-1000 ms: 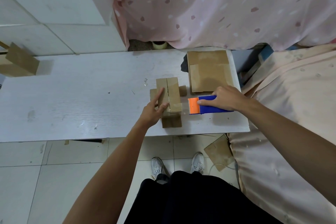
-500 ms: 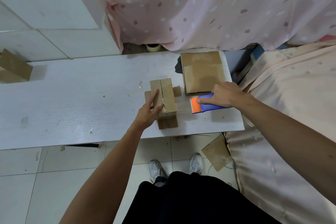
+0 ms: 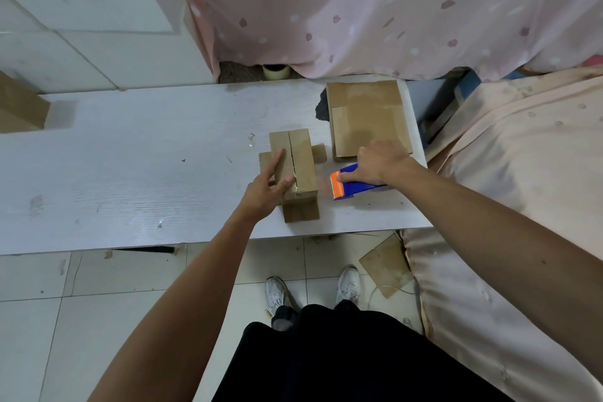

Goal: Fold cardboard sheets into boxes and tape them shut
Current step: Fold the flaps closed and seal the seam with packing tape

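**Left grip [image 3: 264,189] flat on box, right grip [image 3: 378,163] round the tape gun**

From my feed, the left grip lies spread on top of the box [image 3: 301,160]. Its forefinger is straight along the left top flap and its thumb sits at the seam where the two top flaps meet; it holds nothing. The box stands on the white desk [image 3: 130,157] near the front edge, towards the right end. Loose flaps splay out onto the desk at its left, right and near sides.

The right grip is curled over the blue tape gun [image 3: 354,187] and holds it down on the desk just right of the box. The gun's orange toothed end points at the box. I cannot tell whether tape spans the small gap between them.

Behind the right grip, a stack of flat sheets [image 3: 368,114] lies at the desk's far right corner. Another cardboard box [image 3: 19,111] shows at the left edge. A pink curtain [image 3: 359,10] hangs behind the desk, with a tape roll [image 3: 275,71] on the floor below it. A cardboard scrap [image 3: 385,264] lies on the tiles beside a peach-covered bed [image 3: 522,157].
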